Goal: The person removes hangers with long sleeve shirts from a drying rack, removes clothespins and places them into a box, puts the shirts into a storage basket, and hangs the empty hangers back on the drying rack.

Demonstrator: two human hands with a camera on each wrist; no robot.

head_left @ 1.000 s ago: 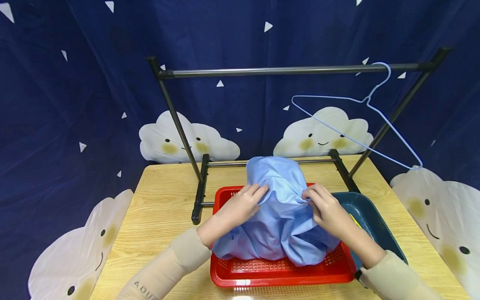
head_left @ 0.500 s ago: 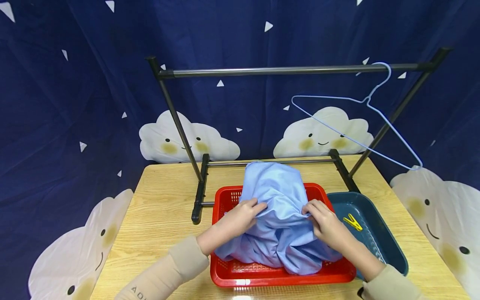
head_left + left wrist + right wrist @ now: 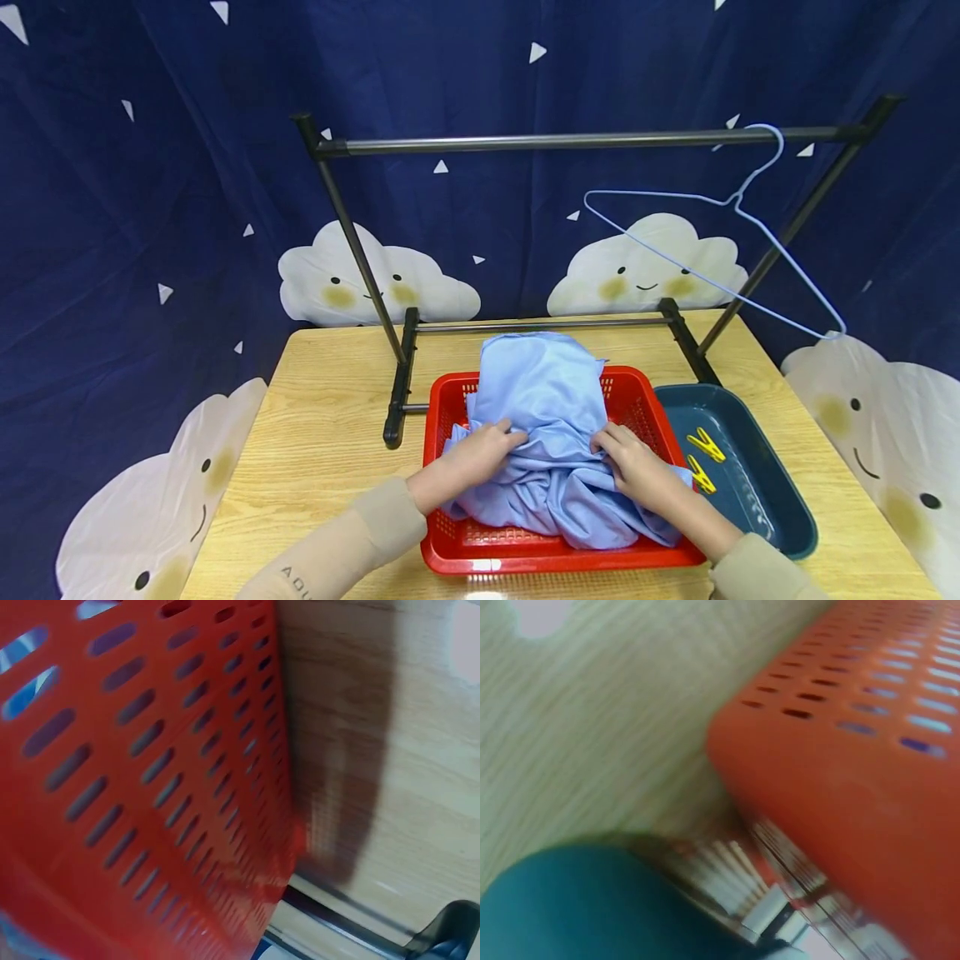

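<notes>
A light blue cloth [image 3: 543, 379] lies bunched in the red plastic basket [image 3: 566, 560], its back part spread flatter and reaching over the basket's far rim. At the left side of the folds, my left hand [image 3: 483, 450] grips the fabric between thumb and fingers. My right hand [image 3: 632, 460] pinches it on the right side, fingers curled downward. Folds hide the fingertips in part. The left wrist view shows only the slotted wall of the basket [image 3: 172, 765], with no hand in it. In the right wrist view the corner of the basket [image 3: 817, 780] fills the right side.
A dark teal tray [image 3: 783, 492] with yellow clothespins [image 3: 705, 446] stands right of the basket. Behind rises a black clothes rack [image 3: 525, 144], a light blue hanger [image 3: 675, 196] hooked on its bar at right. The wooden table [image 3: 322, 400] shows at left.
Both hands have drawn down and toward the person with the cloth, which sinks lower into the basket. More of the far basket wall and the yellow clothespins now show.
</notes>
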